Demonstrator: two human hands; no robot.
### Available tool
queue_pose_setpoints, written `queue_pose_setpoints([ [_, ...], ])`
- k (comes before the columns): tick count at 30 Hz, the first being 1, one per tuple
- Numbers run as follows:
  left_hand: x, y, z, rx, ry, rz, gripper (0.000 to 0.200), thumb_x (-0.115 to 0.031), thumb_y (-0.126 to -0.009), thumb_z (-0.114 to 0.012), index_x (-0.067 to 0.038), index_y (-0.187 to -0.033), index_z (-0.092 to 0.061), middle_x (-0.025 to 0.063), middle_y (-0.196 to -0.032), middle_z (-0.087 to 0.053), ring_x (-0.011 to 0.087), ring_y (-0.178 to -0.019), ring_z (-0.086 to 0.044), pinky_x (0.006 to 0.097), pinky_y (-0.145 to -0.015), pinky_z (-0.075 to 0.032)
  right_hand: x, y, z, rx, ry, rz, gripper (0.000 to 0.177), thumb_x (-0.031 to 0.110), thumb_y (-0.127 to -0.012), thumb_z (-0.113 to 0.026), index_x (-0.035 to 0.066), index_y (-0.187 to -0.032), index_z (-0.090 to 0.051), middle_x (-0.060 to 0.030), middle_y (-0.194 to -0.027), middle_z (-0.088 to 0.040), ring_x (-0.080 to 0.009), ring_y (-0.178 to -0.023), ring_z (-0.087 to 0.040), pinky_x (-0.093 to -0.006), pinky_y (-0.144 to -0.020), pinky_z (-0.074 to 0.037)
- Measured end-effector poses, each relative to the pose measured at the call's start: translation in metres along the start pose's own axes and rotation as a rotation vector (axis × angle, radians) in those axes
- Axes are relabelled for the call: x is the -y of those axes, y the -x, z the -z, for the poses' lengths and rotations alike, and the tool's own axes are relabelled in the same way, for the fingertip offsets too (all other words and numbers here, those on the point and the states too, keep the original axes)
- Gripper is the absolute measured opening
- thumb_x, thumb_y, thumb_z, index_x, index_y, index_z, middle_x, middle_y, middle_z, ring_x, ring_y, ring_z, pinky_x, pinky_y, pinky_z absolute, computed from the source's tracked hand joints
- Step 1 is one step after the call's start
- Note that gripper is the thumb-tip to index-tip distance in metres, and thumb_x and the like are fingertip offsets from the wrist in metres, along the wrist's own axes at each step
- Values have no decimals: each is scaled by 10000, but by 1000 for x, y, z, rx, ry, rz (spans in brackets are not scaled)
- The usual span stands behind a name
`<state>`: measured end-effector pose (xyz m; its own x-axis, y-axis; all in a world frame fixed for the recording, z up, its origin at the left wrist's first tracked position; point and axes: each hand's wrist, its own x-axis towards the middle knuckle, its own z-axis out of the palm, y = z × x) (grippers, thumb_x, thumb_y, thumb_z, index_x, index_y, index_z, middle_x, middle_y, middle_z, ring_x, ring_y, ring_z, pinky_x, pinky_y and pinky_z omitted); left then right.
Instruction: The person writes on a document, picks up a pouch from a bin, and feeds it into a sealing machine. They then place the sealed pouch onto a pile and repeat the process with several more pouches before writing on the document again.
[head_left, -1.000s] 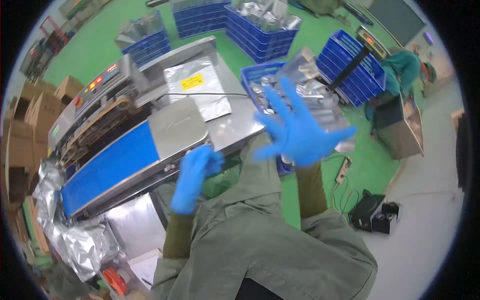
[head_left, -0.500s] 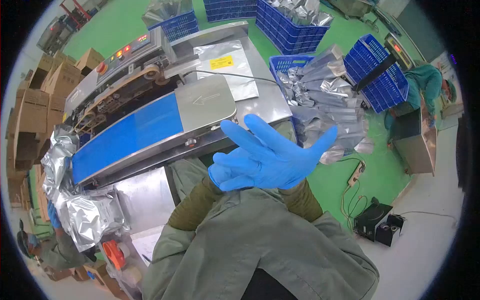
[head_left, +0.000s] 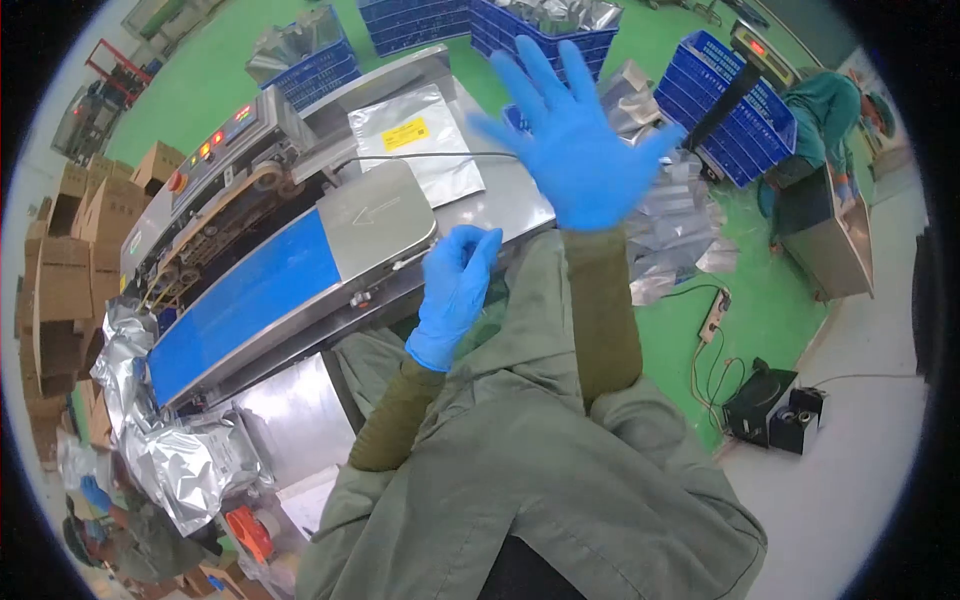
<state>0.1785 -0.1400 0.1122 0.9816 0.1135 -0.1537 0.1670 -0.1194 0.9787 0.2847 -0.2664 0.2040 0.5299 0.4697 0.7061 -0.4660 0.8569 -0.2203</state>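
Note:
My right hand [head_left: 582, 150] wears a blue glove and is raised with its fingers spread and nothing in it. Its outer fingers are blurred. My left hand [head_left: 455, 295], also gloved, is lower and to the left, its fingers curled together near the edge of the sealing machine's metal plate [head_left: 385, 215]. Whatever those fingers may pinch is too small to make out. A silver pouch with a yellow label [head_left: 440, 160] lies flat on the machine's far metal top. The blue belt [head_left: 240, 300] runs leftward from the plate.
Silver pouches [head_left: 195, 465] are heaped at the belt's left end. Blue crates [head_left: 725, 110] stand beyond, beside loose silver pouches [head_left: 670, 215]. One co-worker [head_left: 825, 115] bends at the right, another [head_left: 150, 540] is at lower left. A power strip [head_left: 713, 315] lies on the green floor.
My hands, together before, have come apart. The right one has risen away with spread fingers, and the left one has moved lower left with fingers curled. The view has shifted slightly.

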Motion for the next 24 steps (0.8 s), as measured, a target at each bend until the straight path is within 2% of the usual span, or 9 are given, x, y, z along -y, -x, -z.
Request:
queue_pose_setpoints([
  [2, -15, 4, -13, -310, -140, -514, 170, -85, -778, -689, -32, -935, -655, 28, -825, -594, 79, -564, -477, 220, -519, -403, 5, -12, 26, -343, -30, 180, 1002, 776, -721, -405, 71, -1413, -240, -191, -1447, -250, -327, -1324, -254, -530, -1093, -137],
  [3, -19, 4, -18, -336, -161, -585, 241, -65, -755, -709, -82, -991, -664, 37, -867, -607, 76, -594, -503, 226, -535, -418, 2, -15, 30, -416, -85, 218, 956, 793, -711, -408, 37, -1295, -449, -189, -1388, -370, -345, -1325, -266, -527, -1101, -125],
  [7, -24, 1, -26, -370, -191, -710, 297, -80, -763, -709, -95, -1052, -642, 59, -995, -623, 91, -635, -554, 233, -558, -463, -16, -13, 31, -396, -181, 193, 856, 732, -763, -413, 26, -1236, -507, -188, -1357, -411, -333, -1288, -323, -489, -1082, -194],
  [10, -19, -4, -24, -415, 6, -713, 295, -28, -742, -711, -101, -1022, -653, 29, -955, -623, 69, -625, -532, 209, -557, -433, -21, -12, 31, -428, -195, 186, 837, 716, -774, -418, 21, -1234, -505, -184, -1349, -420, -330, -1284, -329, -484, -1079, -202],
  [17, -27, 2, -10, -330, -91, -732, 197, -4, -731, -713, -65, -897, -628, 41, -899, -620, 63, -638, -533, 209, -569, -439, -31, -13, 29, -382, -258, 139, 796, 683, -799, -419, 17, -1225, -512, -172, -1340, -434, -324, -1269, -352, -475, -1055, -247],
  [20, -22, 7, -12, -368, -166, -818, 169, 2, -738, -703, -57, -869, -615, 47, -870, -617, 72, -650, -538, 208, -580, -442, -30, -14, 27, -394, -249, 84, 669, 579, -859, -429, 15, -1206, -525, -163, -1300, -483, -308, -1242, -395, -457, -1031, -285],
  [22, -12, 10, -17, -396, -163, -834, 171, 15, -737, -696, -56, -866, -608, 55, -865, -618, 102, -676, -556, 222, -603, -452, -25, -19, 35, -482, 19, 66, 493, 438, -907, -446, 31, -1161, -557, -120, -1218, -557, -254, -1178, -461, -432, -1008, -316],
  [23, -9, 11, -20, -369, -222, -844, 168, 24, -760, -661, -33, -900, -587, 74, -922, -615, 140, -786, -580, 245, -648, -469, -27, -22, 39, -479, 16, 67, 493, 438, -907, -446, 31, -1161, -557, -120, -1218, -557, -254, -1178, -461, -432, -1008, -316],
  [24, -14, 15, -19, -369, -226, -845, 168, 24, -760, -661, -33, -900, -587, 74, -922, -615, 140, -786, -580, 245, -648, -469, -30, -23, 44, -546, 243, 127, 417, 380, -915, -450, 49, -1138, -571, -93, -1180, -579, -223, -1150, -477, -405, -983, -332],
])
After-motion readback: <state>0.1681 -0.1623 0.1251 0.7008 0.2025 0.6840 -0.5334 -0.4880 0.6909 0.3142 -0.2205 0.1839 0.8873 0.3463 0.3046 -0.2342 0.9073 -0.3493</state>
